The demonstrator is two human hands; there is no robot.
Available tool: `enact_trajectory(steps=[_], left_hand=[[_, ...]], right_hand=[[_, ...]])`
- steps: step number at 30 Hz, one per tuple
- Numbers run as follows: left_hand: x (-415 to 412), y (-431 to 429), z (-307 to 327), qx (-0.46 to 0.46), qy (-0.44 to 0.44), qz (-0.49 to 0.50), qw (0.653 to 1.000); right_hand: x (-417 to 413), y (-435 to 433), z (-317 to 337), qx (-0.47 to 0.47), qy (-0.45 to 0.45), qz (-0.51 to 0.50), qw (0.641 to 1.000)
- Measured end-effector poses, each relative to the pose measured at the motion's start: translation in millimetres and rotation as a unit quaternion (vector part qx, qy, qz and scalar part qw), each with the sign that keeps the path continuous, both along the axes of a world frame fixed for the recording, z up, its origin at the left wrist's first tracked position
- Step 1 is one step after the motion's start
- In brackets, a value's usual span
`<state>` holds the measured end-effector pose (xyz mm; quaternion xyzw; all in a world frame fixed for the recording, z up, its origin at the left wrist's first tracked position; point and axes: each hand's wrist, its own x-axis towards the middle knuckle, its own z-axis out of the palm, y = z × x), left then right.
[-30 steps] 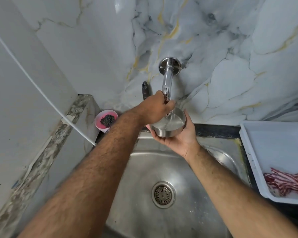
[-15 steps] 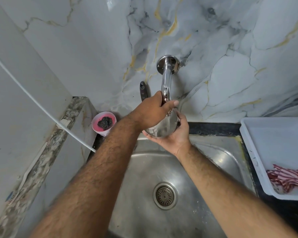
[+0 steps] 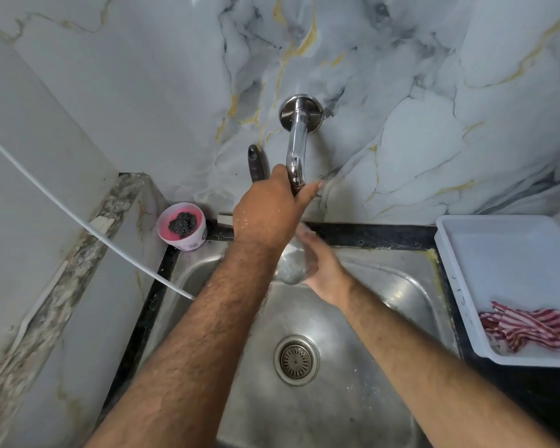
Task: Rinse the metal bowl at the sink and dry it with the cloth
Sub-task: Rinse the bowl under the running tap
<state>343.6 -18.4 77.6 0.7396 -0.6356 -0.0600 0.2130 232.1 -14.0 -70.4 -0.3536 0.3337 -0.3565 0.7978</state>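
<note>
left hand point(image 3: 269, 211) still gripping tap point(image 3: 296, 150), right hand point(image 3: 324, 270) lowered metal bowl point(image 3: 290, 263), now tilted

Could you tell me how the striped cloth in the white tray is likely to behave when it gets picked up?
The red-and-white striped cloth lies crumpled in soft folds in the white tray, so it will probably hang limp rather than hold a shape. It looks thin, so likely light. It sits loose, so one pinch should probably lift it free.
</note>
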Motion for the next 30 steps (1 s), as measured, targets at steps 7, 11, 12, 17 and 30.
enact_trajectory(steps=[7,11,12,17,30], left_hand=[[-10.3,5.8,3.3,0.011,-0.026,0.040,0.999],[-12.6,6.9,6.8,0.022,-0.031,0.053,0.998],[-12.7,7.1,7.5,0.023,-0.026,0.052,0.998],[-13.1,10.9,3.3,0.011,0.028,0.031,0.999],[-194.8,104.7,-129.3,0.050,0.251,-0.168,0.952]], right_hand=[[-25.5,21.7,-51.0,-0.397,0.530,0.117,0.741],[-35.0,29.2,-55.5,-0.437,0.605,0.182,0.640],[-37.5,30.8,-55.1,-0.440,0.609,0.182,0.634],[-54.5,36.9,-27.5,-0.176,0.382,0.069,0.905],[-275.8,18.3,58.6,0.186,-0.319,-0.104,0.924]])
